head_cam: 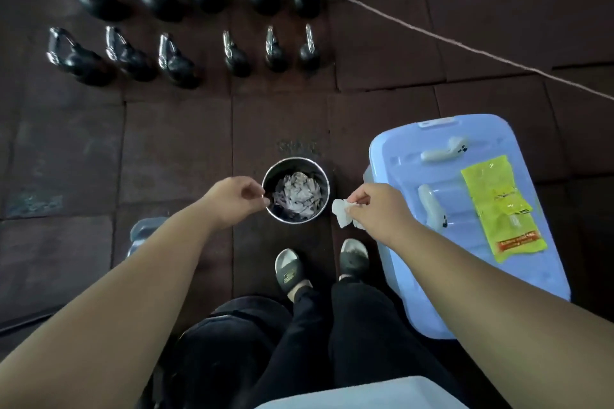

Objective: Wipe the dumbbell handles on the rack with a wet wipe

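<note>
Your right grip (375,209) pinches a crumpled white wet wipe (342,214) between thumb and curled fingers. The wipe hangs out to the left of the knuckles, just beside the right rim of a round stainless-steel bin (295,160). Your left grip (232,201) hovers at the bin's left rim with its fingers curled in toward the thumb. From this angle you cannot tell whether it touches the rim or holds anything. Between the two grips the bin stands on the dark rubber floor tiles (166,143), and crumpled grey-white wipes (299,192) fill it.

The black round weights with shiny chrome handles (171,58) stand in two rows on the floor at far left, well apart from both grips and from the wipe you hold. Each row runs left to right, with the bigger weights to the left. A thin pale cord (432,32) crosses the floor on a slant from the far middle to the right edge, passing across the two right-hand weights of the far row.

To the right and near you, a pale blue plastic box lid (392,159) lies under your right forearm. A yellow wipe packet (498,206) rests flat on it, with two white latches (443,151) to the packet's left. Your feet in dark slippers (290,271) stand on the near side of the bin.
</note>
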Demonstrator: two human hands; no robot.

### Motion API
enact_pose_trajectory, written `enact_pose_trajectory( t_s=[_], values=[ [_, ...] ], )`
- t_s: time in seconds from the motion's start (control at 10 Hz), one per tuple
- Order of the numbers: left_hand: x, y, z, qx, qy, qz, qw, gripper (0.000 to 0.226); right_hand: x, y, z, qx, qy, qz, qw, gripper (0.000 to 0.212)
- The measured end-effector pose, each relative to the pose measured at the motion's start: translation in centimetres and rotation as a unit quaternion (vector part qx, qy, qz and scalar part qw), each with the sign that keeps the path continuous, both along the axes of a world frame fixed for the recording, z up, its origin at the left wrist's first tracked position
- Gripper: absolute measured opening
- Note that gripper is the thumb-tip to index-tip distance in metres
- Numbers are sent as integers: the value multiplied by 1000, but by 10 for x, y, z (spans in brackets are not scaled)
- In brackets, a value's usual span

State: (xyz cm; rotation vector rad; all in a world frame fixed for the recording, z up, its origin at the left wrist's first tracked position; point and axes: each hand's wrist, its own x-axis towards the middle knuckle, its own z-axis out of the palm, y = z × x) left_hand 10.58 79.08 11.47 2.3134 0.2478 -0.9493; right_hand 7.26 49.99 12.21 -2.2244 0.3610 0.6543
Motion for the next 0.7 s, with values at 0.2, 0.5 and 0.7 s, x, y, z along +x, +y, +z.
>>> enact_pose_trajectory(
  t_s=[0.2, 0.5, 0.7],
  values=[
    [27, 9, -63, -2, 15, 5, 1000, 25, 34, 30, -92, -54, 11, 19, 998, 10],
    [30, 33, -178, -4, 27, 47, 999, 14, 73, 69, -232, -106, 13, 113, 988, 15],
    [28, 28, -206, -18, 41, 86, 995, 20, 76, 71, -270, -86, 9, 119, 989, 14]
  ],
)
